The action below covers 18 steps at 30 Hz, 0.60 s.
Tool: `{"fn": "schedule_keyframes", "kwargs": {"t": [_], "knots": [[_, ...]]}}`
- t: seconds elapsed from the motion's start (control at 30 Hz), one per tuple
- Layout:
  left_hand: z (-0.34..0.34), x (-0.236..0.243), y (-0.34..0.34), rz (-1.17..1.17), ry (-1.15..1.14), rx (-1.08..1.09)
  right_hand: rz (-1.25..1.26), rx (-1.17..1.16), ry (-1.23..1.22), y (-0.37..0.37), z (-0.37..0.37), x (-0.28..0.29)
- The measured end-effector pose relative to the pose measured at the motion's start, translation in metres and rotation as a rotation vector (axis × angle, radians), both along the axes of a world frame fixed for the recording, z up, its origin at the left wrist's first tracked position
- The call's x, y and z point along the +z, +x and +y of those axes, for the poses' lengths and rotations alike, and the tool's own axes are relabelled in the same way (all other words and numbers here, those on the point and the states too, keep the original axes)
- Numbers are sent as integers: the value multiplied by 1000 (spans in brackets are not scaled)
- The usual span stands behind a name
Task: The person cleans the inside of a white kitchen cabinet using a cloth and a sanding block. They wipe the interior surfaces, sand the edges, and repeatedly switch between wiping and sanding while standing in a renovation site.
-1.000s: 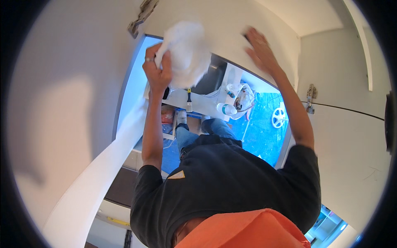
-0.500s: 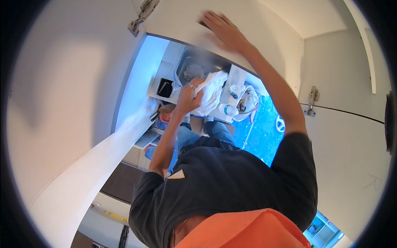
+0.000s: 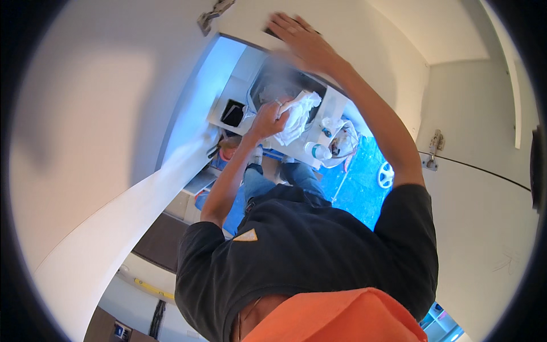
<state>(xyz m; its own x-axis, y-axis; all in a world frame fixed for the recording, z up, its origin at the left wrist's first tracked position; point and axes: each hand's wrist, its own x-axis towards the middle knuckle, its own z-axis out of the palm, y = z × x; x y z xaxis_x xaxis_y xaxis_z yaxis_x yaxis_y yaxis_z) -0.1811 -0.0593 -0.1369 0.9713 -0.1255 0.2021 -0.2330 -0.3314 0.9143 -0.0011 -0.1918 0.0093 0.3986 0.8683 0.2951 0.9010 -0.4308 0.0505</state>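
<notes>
My left hand (image 3: 266,121) is closed on a crumpled white cloth (image 3: 297,118), which hangs down over the front of the counter (image 3: 330,117) by the sink. Higher up, my right hand (image 3: 305,45) lies flat, fingers stretched, over a dark flat pad (image 3: 272,33) against the white cabinet panel (image 3: 250,21). Only the pad's edges show past the fingers, and the thumb side is smeared by motion. Behind the cloth is the dark sink (image 3: 268,77), partly hidden by blur.
A black square object (image 3: 232,113) sits left of the sink. Right of the cloth stand a clear bottle (image 3: 317,150) and a clear plastic bag (image 3: 345,142) with things inside. White cabinet doors with metal hinges (image 3: 436,142) rise on both sides. Blue sheeting (image 3: 359,188) covers the floor.
My right hand and the dark pad have slid left across the panel. My left hand still grips the cloth, now bunched up a little higher. The view has shifted slightly.
</notes>
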Motion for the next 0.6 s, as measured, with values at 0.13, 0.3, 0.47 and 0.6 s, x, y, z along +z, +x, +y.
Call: {"fn": "schedule_keyframes", "kwargs": {"t": [0.13,0.3,0.47,0.6], "knots": [[33,-27,-39,134,-80,83,163,-210,-116,-54,-71,22],[38,-43,-35,131,40,77,114,-14,-122,-31,-10,13],[30,-35,-14,10,88,33,114,164,-39,-17,55,11],[43,-33,-37,112,-52,190,114,5,-104,1,43,4]]}}
